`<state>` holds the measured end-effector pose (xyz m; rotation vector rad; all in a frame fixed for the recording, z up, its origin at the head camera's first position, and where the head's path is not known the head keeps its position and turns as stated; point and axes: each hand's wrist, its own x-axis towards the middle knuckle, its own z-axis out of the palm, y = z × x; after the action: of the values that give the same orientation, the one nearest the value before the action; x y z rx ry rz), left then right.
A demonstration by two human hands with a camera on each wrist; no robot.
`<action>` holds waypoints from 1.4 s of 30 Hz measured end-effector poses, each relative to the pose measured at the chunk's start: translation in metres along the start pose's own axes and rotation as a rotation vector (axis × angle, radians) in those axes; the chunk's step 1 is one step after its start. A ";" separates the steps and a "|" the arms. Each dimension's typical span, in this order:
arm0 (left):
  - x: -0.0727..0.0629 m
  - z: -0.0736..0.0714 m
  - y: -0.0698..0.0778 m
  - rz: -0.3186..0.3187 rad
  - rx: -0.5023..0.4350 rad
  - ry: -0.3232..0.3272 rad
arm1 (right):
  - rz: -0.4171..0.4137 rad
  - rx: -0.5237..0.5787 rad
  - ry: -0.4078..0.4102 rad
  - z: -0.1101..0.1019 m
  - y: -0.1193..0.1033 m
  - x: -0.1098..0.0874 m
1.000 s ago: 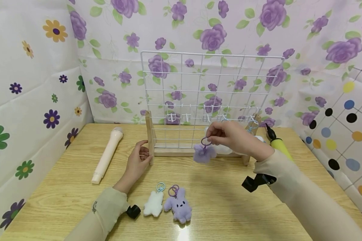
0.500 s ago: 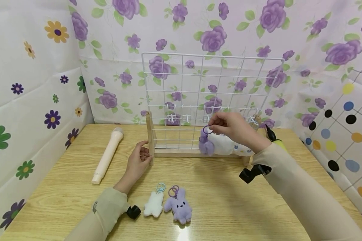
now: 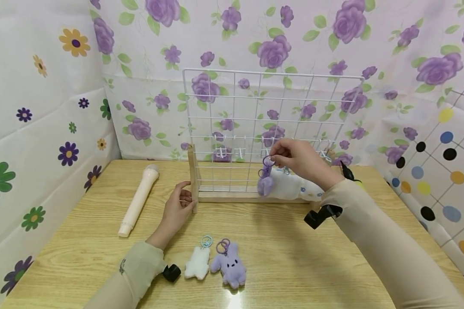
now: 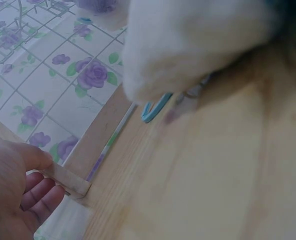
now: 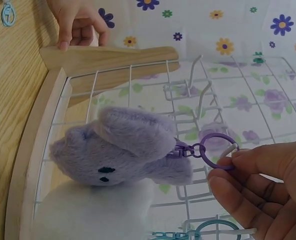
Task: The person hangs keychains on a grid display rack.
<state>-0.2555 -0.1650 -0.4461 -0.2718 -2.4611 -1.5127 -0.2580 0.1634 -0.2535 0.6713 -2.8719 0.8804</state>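
Note:
My right hand (image 3: 299, 156) pinches the purple ring (image 5: 203, 149) of a purple plush keychain (image 5: 123, 145) between thumb and fingertips. In the right wrist view a white hook tip (image 5: 230, 149) shows at the ring, right by the fingertips. The plush dangles sideways before the white wire grid rack (image 3: 272, 74), next to a hanging white plush keychain (image 3: 284, 186). My left hand (image 3: 178, 201) grips the wooden side leg (image 3: 193, 171) of the rack, thumb on its near side. A white plush keychain (image 3: 198, 262) and a purple bunny keychain (image 3: 232, 269) lie on the table.
Bare white hooks (image 3: 222, 152) stick out from the rack left of my right hand. A pale wand-shaped object (image 3: 139, 199) lies on the left. A black-nozzled yellow-green object (image 3: 347, 171), partly hidden by my right arm, lies on the right.
My right hand has moved slightly up and back towards the rack with the purple plush, which has turned sideways. The left hand has kept its grip on the wooden leg.

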 end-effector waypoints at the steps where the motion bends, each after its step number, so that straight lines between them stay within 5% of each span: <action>1: 0.000 0.000 0.000 0.001 0.000 0.001 | 0.001 -0.006 -0.002 0.000 0.000 0.001; 25: 0.000 0.001 -0.001 0.007 0.002 0.012 | -0.028 -0.108 0.000 0.001 -0.002 0.006; 42: -0.001 0.001 -0.004 0.029 -0.001 0.021 | -0.048 -0.010 0.106 -0.004 -0.009 -0.009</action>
<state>-0.2559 -0.1653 -0.4501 -0.2884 -2.4298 -1.4975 -0.2464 0.1627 -0.2474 0.6678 -2.7538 0.8667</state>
